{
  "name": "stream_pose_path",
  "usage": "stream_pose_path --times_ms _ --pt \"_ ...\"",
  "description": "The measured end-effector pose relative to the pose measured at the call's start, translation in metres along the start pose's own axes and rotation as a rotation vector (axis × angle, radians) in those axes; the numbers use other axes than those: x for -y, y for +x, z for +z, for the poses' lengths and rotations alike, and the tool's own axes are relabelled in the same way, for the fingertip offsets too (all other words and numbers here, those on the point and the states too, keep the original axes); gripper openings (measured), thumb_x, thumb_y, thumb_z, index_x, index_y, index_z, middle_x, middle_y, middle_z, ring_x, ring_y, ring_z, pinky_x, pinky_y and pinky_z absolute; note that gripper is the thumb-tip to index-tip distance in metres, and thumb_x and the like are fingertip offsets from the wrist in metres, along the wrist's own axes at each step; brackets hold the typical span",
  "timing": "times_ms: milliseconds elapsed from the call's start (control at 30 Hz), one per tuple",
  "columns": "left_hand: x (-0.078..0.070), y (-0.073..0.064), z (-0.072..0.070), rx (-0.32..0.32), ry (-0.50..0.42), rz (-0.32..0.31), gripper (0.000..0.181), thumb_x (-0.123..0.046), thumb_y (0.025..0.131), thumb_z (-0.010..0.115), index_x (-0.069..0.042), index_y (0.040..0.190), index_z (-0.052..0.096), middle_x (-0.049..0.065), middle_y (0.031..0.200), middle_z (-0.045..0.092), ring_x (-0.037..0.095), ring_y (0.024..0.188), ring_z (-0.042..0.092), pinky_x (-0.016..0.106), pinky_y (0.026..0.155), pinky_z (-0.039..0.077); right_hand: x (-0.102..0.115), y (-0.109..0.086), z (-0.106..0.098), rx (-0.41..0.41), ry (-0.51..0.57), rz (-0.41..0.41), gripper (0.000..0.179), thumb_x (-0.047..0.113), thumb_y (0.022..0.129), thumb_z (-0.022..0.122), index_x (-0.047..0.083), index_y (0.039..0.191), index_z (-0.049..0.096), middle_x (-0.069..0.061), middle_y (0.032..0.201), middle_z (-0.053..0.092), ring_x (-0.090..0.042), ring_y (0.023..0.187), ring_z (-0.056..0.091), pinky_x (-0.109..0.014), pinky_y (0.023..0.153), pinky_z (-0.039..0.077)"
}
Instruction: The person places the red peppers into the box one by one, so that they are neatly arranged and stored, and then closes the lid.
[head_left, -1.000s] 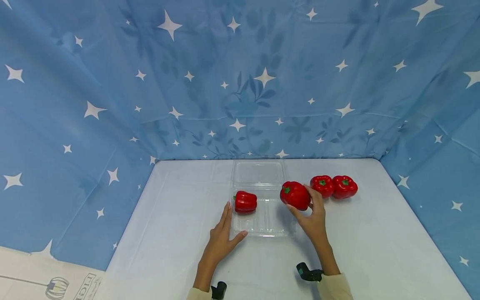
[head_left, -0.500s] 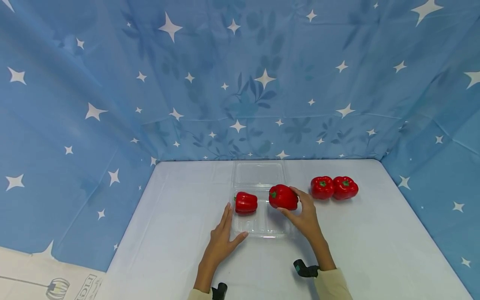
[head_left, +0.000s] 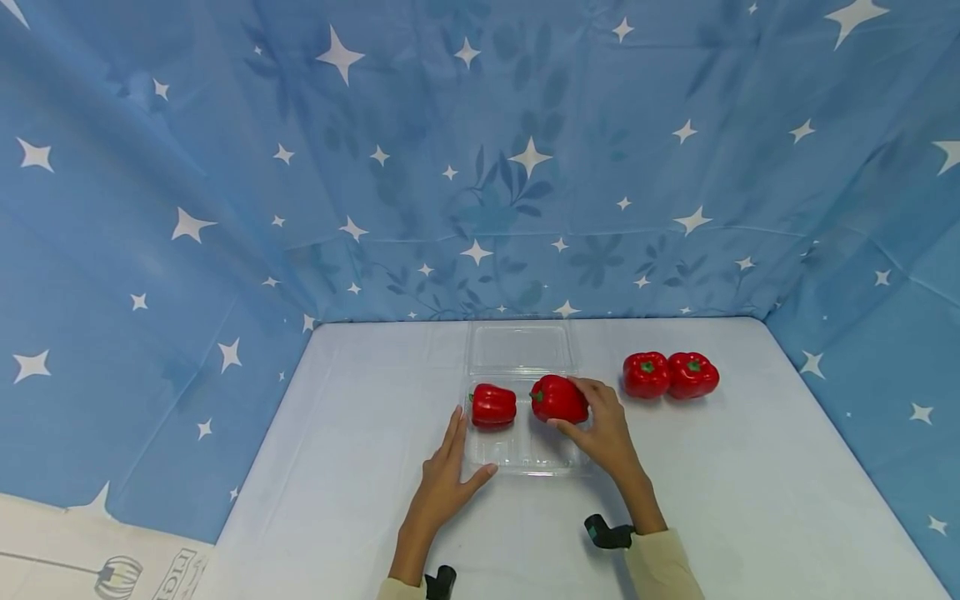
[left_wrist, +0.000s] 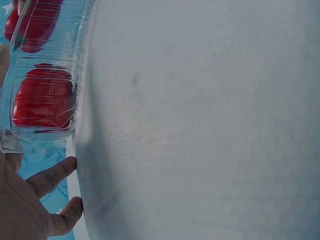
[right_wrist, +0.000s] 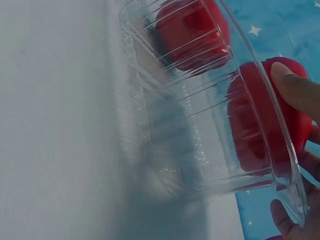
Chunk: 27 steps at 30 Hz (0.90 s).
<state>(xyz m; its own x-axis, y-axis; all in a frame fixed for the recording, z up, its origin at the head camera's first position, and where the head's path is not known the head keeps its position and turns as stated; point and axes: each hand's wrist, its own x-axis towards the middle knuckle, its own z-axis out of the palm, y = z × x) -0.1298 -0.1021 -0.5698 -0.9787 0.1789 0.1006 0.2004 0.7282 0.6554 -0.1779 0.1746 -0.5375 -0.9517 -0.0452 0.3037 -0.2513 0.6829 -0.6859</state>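
Note:
A clear plastic clamshell box [head_left: 517, 471] lies with its lid [head_left: 520, 346] folded back. One red bell pepper [head_left: 493, 407] lies on its side in the box's left half. My right hand [head_left: 606, 429] grips a second pepper [head_left: 558, 400] between thumb and fingers, low in the right half, its green stem facing left. Through the clear wall in the right wrist view, this held pepper [right_wrist: 250, 125] shows partly below the rim. My left hand [head_left: 442, 483], fingers straight, touches the left side of the box, thumb at its front corner.
Two more red bell peppers, a nearer one [head_left: 646, 375] and one beside it [head_left: 692, 375], sit together at the back right of the white table [head_left: 360, 417]. A blue star-patterned cloth [head_left: 420, 167] hangs behind and along both sides.
My right hand has carried its pepper leftward and down into the right half of the box. The left hand and the other peppers stay where they were.

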Motion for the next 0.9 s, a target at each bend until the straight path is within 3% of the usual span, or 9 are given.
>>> stream_pose_path --times_ms 500,900 --pt "0.001 0.001 0.001 0.008 0.010 -0.014 0.094 -0.065 0.086 0.059 -0.023 0.158 0.014 -0.010 0.166 0.007 0.034 0.142 0.039 0.074 0.101 0.034 0.006 0.005 0.009 0.039 -0.206 -0.041 0.076 0.046 0.072 0.083 0.013 0.135 0.054 -0.017 0.131 0.058 -0.034 0.120 0.048 -0.058 0.092 0.044" --pt "-0.001 0.001 0.000 0.008 0.005 -0.018 0.094 -0.063 0.085 0.060 -0.023 0.158 0.015 -0.009 0.166 0.008 0.034 0.143 0.038 0.073 0.101 0.035 0.005 0.005 0.018 0.058 -0.276 -0.018 0.078 0.037 0.070 0.086 0.012 0.136 0.054 -0.017 0.131 0.055 -0.035 0.121 0.048 -0.061 0.096 0.043"
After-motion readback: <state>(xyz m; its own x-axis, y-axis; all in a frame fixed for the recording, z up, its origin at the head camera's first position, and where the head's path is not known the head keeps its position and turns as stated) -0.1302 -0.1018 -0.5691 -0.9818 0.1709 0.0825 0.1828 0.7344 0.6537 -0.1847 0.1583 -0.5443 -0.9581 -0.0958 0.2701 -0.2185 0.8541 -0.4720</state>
